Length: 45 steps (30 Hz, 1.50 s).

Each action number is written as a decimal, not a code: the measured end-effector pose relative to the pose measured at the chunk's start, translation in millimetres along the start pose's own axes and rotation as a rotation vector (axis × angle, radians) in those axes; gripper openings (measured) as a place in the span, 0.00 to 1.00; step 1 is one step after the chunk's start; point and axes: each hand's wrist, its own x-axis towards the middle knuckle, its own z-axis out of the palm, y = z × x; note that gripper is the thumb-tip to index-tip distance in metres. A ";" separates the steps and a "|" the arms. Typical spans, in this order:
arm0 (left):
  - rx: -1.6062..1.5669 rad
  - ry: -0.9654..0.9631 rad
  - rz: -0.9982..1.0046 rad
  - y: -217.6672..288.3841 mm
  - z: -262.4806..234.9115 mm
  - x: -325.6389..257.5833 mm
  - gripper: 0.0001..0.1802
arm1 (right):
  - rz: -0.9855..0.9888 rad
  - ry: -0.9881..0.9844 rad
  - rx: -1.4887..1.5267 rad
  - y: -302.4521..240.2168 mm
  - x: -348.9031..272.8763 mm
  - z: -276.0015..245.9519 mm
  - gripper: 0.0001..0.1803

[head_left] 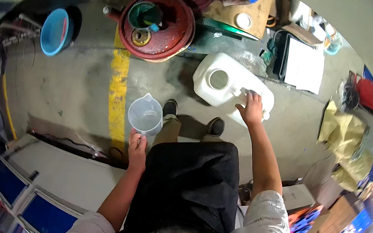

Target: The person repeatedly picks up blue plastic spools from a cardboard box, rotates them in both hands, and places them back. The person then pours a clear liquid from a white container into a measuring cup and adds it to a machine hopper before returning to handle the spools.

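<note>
My left hand is closed round the handle of a clear plastic measuring jug. The jug is held upright with its spout pointing away from me, and it looks empty. To the right, a white plastic jerrycan with a wide round opening stands on the floor. My right hand is at the can's top handle, its fingers over the handle and the thumb on the near side. The undersides of those fingers are hidden.
A red drum bears a green container and a funnel-like piece. A light-blue basin lies at the left. Papers are at the back right, and yellowish wrapping is further right. A yellow line crosses the floor.
</note>
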 end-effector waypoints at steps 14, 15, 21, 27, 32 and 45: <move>-0.407 0.465 -0.209 -132.3 102.4 -80.0 0.33 | 0.037 -0.723 0.529 52.5 50.7 25.8 0.23; -0.435 0.498 -0.214 -138.0 114.9 -83.5 0.34 | 0.024 -0.747 0.574 55.8 50.1 26.2 0.23; -0.373 0.510 -0.179 -188.6 136.2 -74.5 0.26 | -0.029 -0.826 0.737 93.0 45.6 27.6 0.14; -0.125 0.547 -0.004 -195.4 135.8 -31.1 0.14 | 0.130 -0.876 0.239 81.3 44.3 3.3 0.11; -0.127 0.527 0.055 -206.1 126.5 14.5 0.12 | 0.061 -0.861 0.005 74.3 47.5 1.7 0.18; -0.020 0.504 0.427 -170.6 75.0 123.9 0.06 | -0.263 -0.783 -0.373 -36.5 59.8 -1.1 0.17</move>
